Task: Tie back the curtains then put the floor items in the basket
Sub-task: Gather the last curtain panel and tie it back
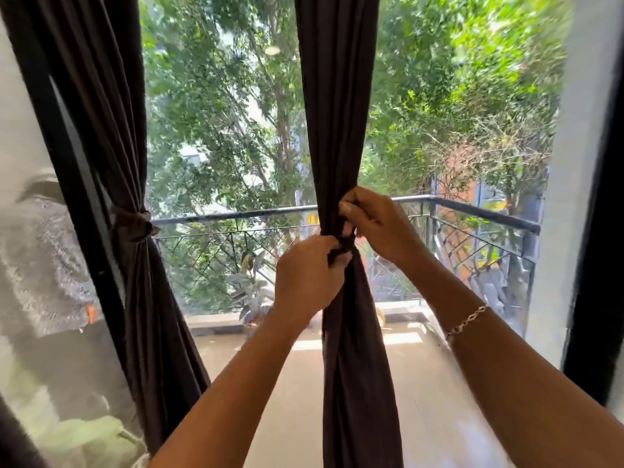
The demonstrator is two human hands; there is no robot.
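A dark brown curtain [337, 113] hangs down the middle of the view, gathered into a narrow bunch at waist height. My left hand [305, 275] grips the bunch from the left, pinching a dark tie band [341, 253] wrapped around it. My right hand [374, 224] is closed on the same band from the right, just above. A second dark curtain [101, 96] hangs at the left, held in by a tieback [133, 222]. No floor items or basket are in view.
A black window frame [67, 184] stands at the left and another black frame [594, 265] at the right. Beyond the opening lie a tiled balcony floor [293, 400], a metal railing [472, 211], a potted plant [251, 292] and trees.
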